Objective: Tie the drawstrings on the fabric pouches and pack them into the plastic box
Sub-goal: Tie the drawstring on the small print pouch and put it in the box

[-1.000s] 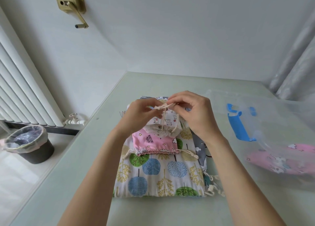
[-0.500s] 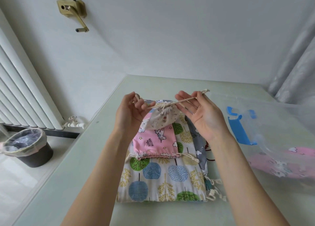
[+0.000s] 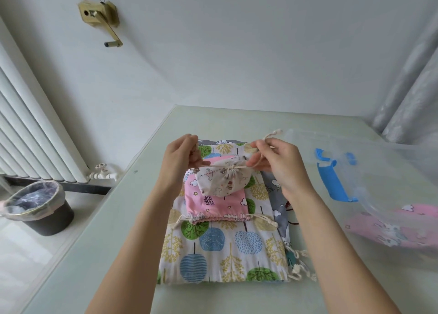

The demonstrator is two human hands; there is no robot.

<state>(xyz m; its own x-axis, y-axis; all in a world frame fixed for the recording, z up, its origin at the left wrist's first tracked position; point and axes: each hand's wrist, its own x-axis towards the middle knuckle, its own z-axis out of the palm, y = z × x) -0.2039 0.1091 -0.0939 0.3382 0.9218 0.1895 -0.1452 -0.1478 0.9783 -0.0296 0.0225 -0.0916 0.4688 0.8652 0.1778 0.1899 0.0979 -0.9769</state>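
Head view: both hands, left (image 3: 181,162) and right (image 3: 278,164), pinch the cream pouch's (image 3: 222,181) drawstring (image 3: 239,166) stretched sideways.

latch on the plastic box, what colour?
Blue: the latch on the clear plastic box, head view, right of the pouches.

We saw a small pouch (image 3: 221,180) of matt printed cotton-like cloth, its cord (image 3: 258,158) a rough, undyed twisted string. The pink pouch (image 3: 214,204) and the tree-print pouch (image 3: 222,247) beneath it looked the same soft woven cloth. The table (image 3: 113,230) had a smooth, faintly glossy pale surface. The box (image 3: 379,162) was clear, shiny plastic with blue plastic clips (image 3: 333,178). The wall crank (image 3: 100,17) looked like brushed brass metal.
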